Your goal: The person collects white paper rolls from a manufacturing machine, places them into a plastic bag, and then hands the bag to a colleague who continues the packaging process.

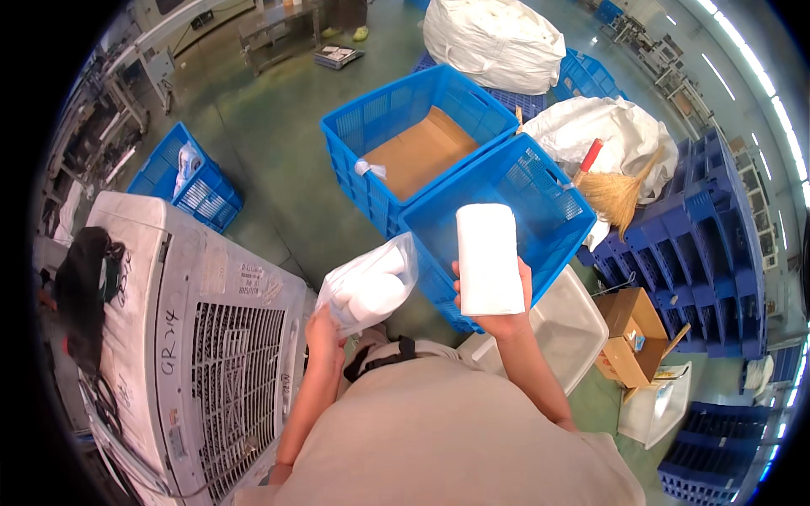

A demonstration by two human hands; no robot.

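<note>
My left hand [324, 334] grips the edge of a clear plastic bag [403, 257], which holds several white rolls [377, 297]. The bag hangs tilted beside the grey machine. On the right, my right hand [506, 324] is wrapped round a flattened white roll [489, 258], held upright with its lower end in the palm. That roll is in front of the near blue crate [439, 282], hiding part of its inside. Behind the near crate is another blue crate [354, 173] with a brown cardboard sheet [430, 152] on its bottom.
A large grey machine [181, 278] with a grille stands close on my left. White tub [582, 333], cardboard box [629, 325] and blue pallets [700, 244] are to the right. A straw broom [620, 194] leans by white sacks [582, 122]. Another blue crate [211, 202] sits far left.
</note>
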